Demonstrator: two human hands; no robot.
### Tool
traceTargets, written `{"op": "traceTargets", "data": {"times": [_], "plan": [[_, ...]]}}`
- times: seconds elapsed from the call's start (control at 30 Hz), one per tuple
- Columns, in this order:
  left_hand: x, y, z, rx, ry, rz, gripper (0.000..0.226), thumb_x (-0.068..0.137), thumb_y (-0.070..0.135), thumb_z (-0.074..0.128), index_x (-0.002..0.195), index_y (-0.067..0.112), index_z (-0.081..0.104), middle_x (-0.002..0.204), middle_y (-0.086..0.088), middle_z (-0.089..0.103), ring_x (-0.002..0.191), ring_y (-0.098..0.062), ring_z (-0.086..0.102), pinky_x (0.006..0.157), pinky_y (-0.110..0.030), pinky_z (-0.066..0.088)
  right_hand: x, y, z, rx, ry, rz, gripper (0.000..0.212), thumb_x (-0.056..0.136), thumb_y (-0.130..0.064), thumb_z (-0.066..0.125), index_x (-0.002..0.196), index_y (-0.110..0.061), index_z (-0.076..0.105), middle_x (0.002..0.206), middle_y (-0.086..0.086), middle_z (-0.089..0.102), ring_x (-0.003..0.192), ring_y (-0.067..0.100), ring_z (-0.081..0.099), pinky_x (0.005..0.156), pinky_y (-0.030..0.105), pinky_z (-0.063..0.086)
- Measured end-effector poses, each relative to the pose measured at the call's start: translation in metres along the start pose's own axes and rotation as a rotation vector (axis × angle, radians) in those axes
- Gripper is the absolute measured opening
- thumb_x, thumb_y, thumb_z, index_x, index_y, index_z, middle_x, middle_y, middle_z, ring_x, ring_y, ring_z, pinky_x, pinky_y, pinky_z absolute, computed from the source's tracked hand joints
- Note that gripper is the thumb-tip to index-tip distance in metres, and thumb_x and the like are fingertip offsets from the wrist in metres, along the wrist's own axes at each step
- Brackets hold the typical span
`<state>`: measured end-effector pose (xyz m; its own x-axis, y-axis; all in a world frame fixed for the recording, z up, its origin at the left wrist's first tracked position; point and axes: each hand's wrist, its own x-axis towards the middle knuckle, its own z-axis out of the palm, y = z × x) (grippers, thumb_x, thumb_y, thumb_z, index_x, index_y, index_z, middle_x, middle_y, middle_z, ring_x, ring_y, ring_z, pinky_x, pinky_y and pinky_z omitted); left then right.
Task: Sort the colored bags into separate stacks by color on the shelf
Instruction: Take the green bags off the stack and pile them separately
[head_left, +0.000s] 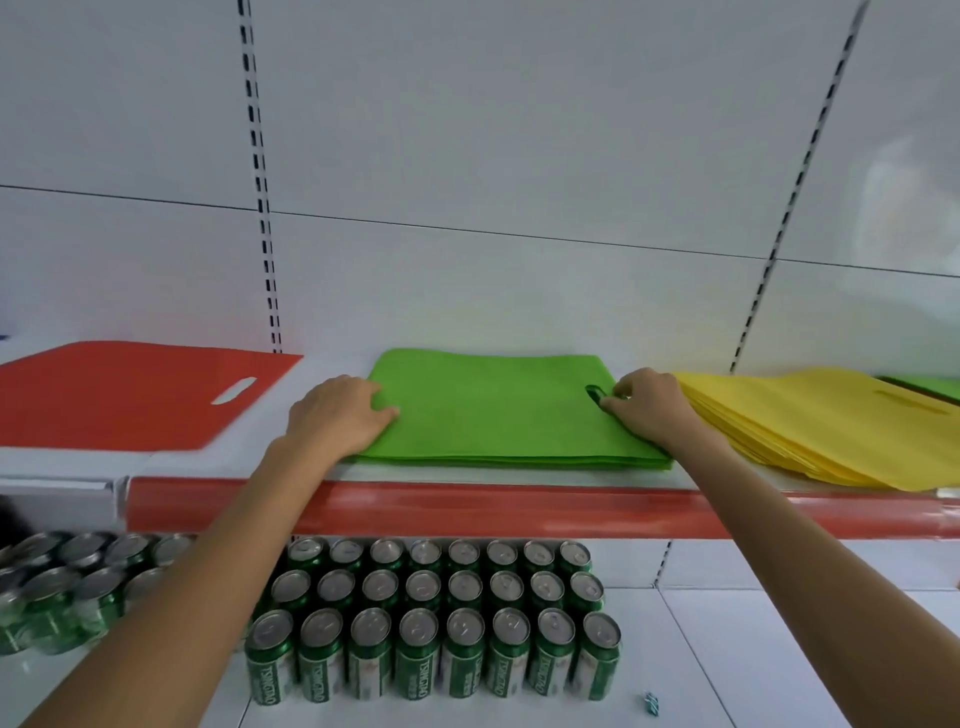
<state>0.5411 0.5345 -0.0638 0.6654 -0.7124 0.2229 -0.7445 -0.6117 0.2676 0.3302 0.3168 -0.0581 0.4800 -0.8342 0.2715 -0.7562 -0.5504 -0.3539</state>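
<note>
My left hand (337, 415) lies flat, steadying the green bags (493, 415) between my hands. My right hand (644, 410) pinches their handle hole (592, 393), probably to square them.

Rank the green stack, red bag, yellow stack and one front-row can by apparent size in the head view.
1. green stack
2. red bag and yellow stack: alike, both cut off by the frame, unranked
3. front-row can

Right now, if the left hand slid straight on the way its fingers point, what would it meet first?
Probably the right hand, pinching the green stack at its handle hole; the left hand rests on that stack.
</note>
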Motion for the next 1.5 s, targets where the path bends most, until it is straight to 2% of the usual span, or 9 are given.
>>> {"op": "traceTargets", "data": {"times": [0.1, 0.27, 0.47, 0.67, 0.9, 1.03, 1.23, 1.37, 1.5], "plan": [[0.002, 0.0, -0.001, 0.044, 0.004, -0.013, 0.047, 0.093, 0.045, 0.047, 0.129, 0.016, 0.053, 0.131, -0.011, 0.052, 0.118, -0.031, 0.05, 0.092, -0.038, 0.042, -0.001, 0.002, -0.003, -0.006, -0.002, -0.011, 0.039, 0.093, -0.032, 0.055, 0.107, 0.003, 0.067, 0.111, 0.02, 0.065, 0.103, 0.032, 0.058, 0.078, 0.031, 0.044], [-0.002, 0.023, -0.009, 0.037, 0.239, 0.125, 0.047, 0.094, 0.042, 0.044, 0.128, 0.013, 0.054, 0.126, -0.013, 0.055, 0.116, -0.032, 0.049, 0.094, -0.041, 0.041, -0.001, 0.013, -0.021, 0.048, 0.103, -0.042, 0.043, 0.094, -0.034, 0.052, 0.127, -0.008, 0.056, 0.13, 0.012, 0.056, 0.112, 0.028, 0.056, 0.086, 0.033, 0.046], [-0.009, 0.094, 0.003, -0.007, 0.182, 0.34, 0.048, 0.094, 0.044, 0.044, 0.132, 0.016, 0.051, 0.131, -0.01, 0.055, 0.121, -0.028, 0.049, 0.1, -0.04, 0.038, -0.018, 0.05, -0.05, -0.002, 0.282, -0.068, 0.037, 0.09, -0.026, 0.055, 0.126, -0.016, 0.058, 0.127, 0.008, 0.059, 0.118, 0.026, 0.053, 0.092, 0.036, 0.044], [-0.025, 0.194, 0.039, -0.083, 0.142, 0.493, 0.045, 0.091, 0.042, 0.048, 0.129, 0.018, 0.054, 0.129, -0.009, 0.057, 0.119, -0.029, 0.05, 0.098, -0.038, 0.041, -0.035, 0.151, -0.092, -0.033, 0.355, -0.007, 0.04, 0.089, -0.021, 0.058, 0.127, -0.012, 0.057, 0.124, 0.01, 0.061, 0.114, 0.027, 0.056, 0.092, 0.038, 0.047], [-0.051, 0.331, 0.073, -0.166, 0.144, 0.536, 0.045, 0.092, 0.043, 0.046, 0.13, 0.02, 0.052, 0.131, -0.005, 0.055, 0.12, -0.027, 0.047, 0.098, -0.038, 0.037, -0.039, 0.283, -0.15, -0.083, 0.327, 0.036, 0.039, 0.087, -0.018, 0.057, 0.125, -0.01, 0.058, 0.122, 0.011, 0.062, 0.111, 0.029, 0.056, 0.089, 0.039, 0.048], [-0.063, 0.406, 0.092, -0.189, 0.134, 0.536, 0.045, 0.093, 0.043, 0.045, 0.131, 0.019, 0.052, 0.132, -0.005, 0.054, 0.122, -0.026, 0.045, 0.099, -0.037, 0.035, -0.044, 0.352, -0.177, -0.084, 0.318, 0.087, 0.043, 0.088, -0.017, 0.057, 0.13, -0.009, 0.055, 0.127, 0.013, 0.059, 0.116, 0.03, 0.053, 0.095, 0.042, 0.045], [-0.075, 0.501, 0.108, -0.017, 0.122, 0.579, 0.048, 0.093, 0.048, 0.04, 0.131, 0.022, 0.05, 0.13, -0.003, 0.055, 0.12, -0.025, 0.045, 0.096, -0.037, 0.033, -0.031, 0.429, -0.2, -0.1, 0.285, 0.108, 0.043, 0.09, -0.02, 0.056, 0.133, -0.014, 0.052, 0.129, 0.008, 0.058, 0.113, 0.026, 0.056, 0.092, 0.037, 0.047], [-0.065, 0.551, 0.099, -0.064, 0.2, 0.61, 0.045, 0.093, 0.047, 0.04, 0.127, 0.02, 0.054, 0.126, -0.003, 0.057, 0.118, -0.026, 0.047, 0.096, -0.037, 0.034, -0.01, 0.472, -0.217, -0.079, 0.321, 0.109, 0.041, 0.091, -0.023, 0.056, 0.131, -0.014, 0.054, 0.128, 0.008, 0.059, 0.113, 0.025, 0.056, 0.093, 0.038, 0.047], [-0.063, 0.606, 0.119, -0.143, 0.101, 0.613, 0.043, 0.091, 0.046, 0.045, 0.122, 0.02, 0.059, 0.124, -0.005, 0.059, 0.117, -0.027, 0.049, 0.097, -0.037, 0.038, 0.009, 0.52, -0.231, -0.086, 0.31, 0.111, 0.038, 0.09, -0.022, 0.057, 0.127, -0.012, 0.057, 0.123, 0.01, 0.062, 0.109, 0.027, 0.058, 0.093, 0.038, 0.048]]}}
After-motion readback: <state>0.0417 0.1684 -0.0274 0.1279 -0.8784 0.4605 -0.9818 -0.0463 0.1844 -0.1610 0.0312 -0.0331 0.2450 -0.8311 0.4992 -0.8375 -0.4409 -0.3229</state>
